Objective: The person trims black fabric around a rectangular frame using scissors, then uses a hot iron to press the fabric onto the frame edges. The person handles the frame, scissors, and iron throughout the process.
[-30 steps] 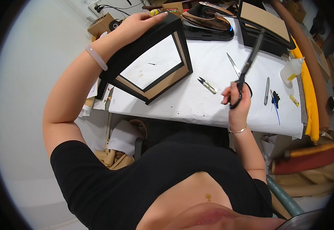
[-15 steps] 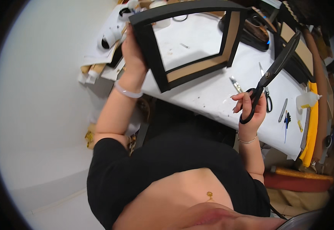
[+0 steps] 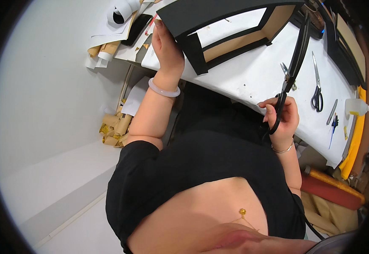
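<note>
Black frame (image 3: 201,17) touches the flat left grip (image 3: 167,51); right grip (image 3: 285,116) holds large scissors (image 3: 293,72).

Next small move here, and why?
Probably angle the large scissors away from the black frame: the right hand has them by the handles, blades pointing up, and they look close to the frame's right end, though depth is hard to judge; the left hand is at its left side.

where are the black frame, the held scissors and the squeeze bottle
black frame (image 3: 211,18): head view, on its outer side
held scissors (image 3: 296,62): head view, on the blade
squeeze bottle (image 3: 354,106): head view, on its body
</note>
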`<state>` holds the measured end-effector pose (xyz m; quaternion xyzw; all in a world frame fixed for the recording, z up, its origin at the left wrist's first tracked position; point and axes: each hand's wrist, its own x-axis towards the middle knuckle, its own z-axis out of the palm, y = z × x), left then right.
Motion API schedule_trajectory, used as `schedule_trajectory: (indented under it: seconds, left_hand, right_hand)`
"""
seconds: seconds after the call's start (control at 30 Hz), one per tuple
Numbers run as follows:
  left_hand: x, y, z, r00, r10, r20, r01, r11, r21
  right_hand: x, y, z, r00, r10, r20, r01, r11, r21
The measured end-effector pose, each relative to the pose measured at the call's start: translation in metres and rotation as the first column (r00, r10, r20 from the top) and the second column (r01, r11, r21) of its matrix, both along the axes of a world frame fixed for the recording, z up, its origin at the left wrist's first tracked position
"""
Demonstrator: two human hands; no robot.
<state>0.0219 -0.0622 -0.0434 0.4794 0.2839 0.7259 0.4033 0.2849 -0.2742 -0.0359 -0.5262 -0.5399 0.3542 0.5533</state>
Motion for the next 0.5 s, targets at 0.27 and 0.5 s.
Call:
schedule_trajectory:
  seconds: [0.27, 0.5]
  left_hand:
    - [-0.02, -0.055, 0.094, 0.481, 0.531, -0.698, 0.089, 0.763, 0.641]
    - [-0.015, -0.068, 0.134, 0.256, 0.36, -0.897, 0.165, 0.898, 0.408]
  right_hand:
    - [0.016, -0.001, -0.002, 0.976, 0.036, 0.215, -0.045, 0.998, 0.036]
    - [0.017, 0.014, -0.002, 0.966, 0.106, 0.236, -0.128, 0.989, 0.081]
